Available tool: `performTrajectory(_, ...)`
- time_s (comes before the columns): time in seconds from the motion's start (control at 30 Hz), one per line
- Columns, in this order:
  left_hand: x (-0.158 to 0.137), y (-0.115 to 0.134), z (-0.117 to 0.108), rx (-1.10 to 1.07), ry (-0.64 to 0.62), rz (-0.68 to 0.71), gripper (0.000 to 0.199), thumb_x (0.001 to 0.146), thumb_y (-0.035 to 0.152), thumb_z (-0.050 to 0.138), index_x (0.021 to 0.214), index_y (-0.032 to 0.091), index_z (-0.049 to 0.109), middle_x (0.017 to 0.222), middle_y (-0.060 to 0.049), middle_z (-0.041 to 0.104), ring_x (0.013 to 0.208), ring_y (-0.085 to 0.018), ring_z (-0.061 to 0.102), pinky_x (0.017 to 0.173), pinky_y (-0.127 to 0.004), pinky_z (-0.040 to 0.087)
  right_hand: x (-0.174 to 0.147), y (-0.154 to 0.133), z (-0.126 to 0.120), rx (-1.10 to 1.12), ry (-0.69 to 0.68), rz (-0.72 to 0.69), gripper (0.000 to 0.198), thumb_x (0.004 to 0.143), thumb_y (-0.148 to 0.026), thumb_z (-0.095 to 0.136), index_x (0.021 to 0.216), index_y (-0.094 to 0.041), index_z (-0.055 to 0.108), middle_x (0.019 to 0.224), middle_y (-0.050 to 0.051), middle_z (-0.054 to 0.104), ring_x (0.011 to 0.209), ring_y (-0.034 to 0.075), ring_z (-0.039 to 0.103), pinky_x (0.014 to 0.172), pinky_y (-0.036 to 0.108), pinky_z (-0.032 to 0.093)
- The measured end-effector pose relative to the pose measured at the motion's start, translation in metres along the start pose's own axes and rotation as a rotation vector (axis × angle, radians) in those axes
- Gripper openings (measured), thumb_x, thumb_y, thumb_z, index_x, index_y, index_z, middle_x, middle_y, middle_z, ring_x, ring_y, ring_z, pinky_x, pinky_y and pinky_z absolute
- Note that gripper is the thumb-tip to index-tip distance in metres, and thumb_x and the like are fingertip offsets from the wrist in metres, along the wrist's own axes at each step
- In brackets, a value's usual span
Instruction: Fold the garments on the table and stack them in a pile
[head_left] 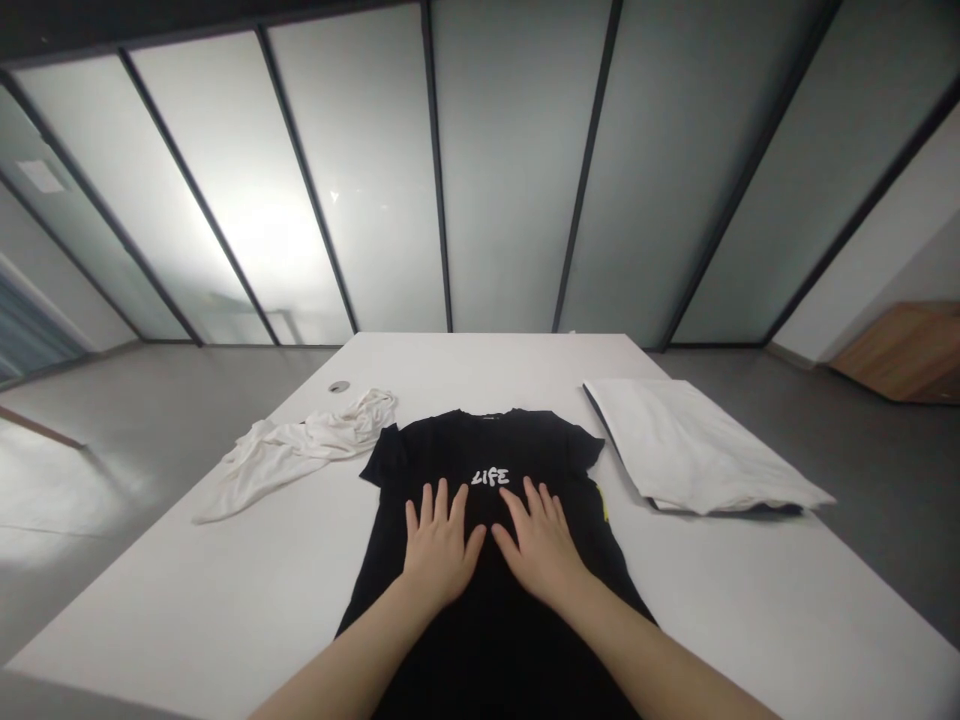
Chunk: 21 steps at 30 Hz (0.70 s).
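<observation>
A black T-shirt with white lettering on its chest lies spread on the white table, its collar toward the far side. Flat on the shirt, just below the lettering on the left, rests my left hand with its fingers spread. My right hand lies beside it on the cloth, fingers spread too, the two thumbs nearly meeting. Neither hand grips anything. A bit of yellow shows at the shirt's right side. Its lower part runs down between my forearms and out of view.
To the left lies a crumpled white garment, near a round grommet in the tabletop. A folded white cloth with dark material beneath it lies at the right edge. Frosted glass panels stand behind the table.
</observation>
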<state>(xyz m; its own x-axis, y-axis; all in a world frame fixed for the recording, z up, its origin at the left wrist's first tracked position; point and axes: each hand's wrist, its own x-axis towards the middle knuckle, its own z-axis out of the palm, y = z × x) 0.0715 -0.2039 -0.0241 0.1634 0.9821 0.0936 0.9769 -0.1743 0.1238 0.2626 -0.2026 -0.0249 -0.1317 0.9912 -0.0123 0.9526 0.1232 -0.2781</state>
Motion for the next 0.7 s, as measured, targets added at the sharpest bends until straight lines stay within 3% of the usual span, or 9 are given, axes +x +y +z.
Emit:
performTrajectory(0.2,0.065,-0.031,-0.012,0.035,-0.037,-0.224,0.068,0.104,0.059,0.036,0.161,0.024,0.045,0.171,-0.019,0.035,0.155,-0.051,0.028,0.114,-0.081,0.027,0.064,0.036,-0.028,-0.049,-0.006,0.267,0.069,0.107,-0.054,0.038,0.166,-0.018,0.036,0.173,0.025,0.025,0.157,0.045,0.027,0.119,0.058,0.027)
performTrajectory(0.37,0.121,-0.061,-0.018,-0.009,0.02,-0.421,0.064,0.102,0.06,0.036,0.153,0.026,0.055,0.165,-0.022,0.044,0.15,-0.053,0.035,0.109,-0.084,0.028,0.103,0.069,-0.042,-0.144,0.071,0.454,0.07,0.106,-0.056,0.037,0.164,-0.016,0.04,0.17,0.029,0.029,0.155,0.051,0.028,0.121,0.06,0.018)
performTrajectory(0.53,0.138,-0.075,-0.016,-0.019,0.091,-0.491,0.063,0.101,0.056,0.036,0.151,0.023,0.056,0.162,-0.023,0.047,0.15,-0.052,0.035,0.114,-0.081,0.021,0.12,0.083,-0.043,-0.141,0.093,0.533,0.075,0.105,-0.058,0.035,0.165,-0.013,0.037,0.17,0.031,0.025,0.155,0.052,0.026,0.121,0.064,0.013)
performTrajectory(0.7,0.142,-0.083,-0.019,-0.044,0.065,-0.51,0.066,0.101,0.058,0.034,0.156,0.027,0.052,0.166,-0.019,0.043,0.152,-0.052,0.033,0.114,-0.08,0.022,0.128,0.083,-0.037,-0.087,0.075,0.588,0.08,0.104,-0.06,0.033,0.168,-0.012,0.03,0.173,0.032,0.015,0.156,0.054,0.019,0.118,0.073,0.014)
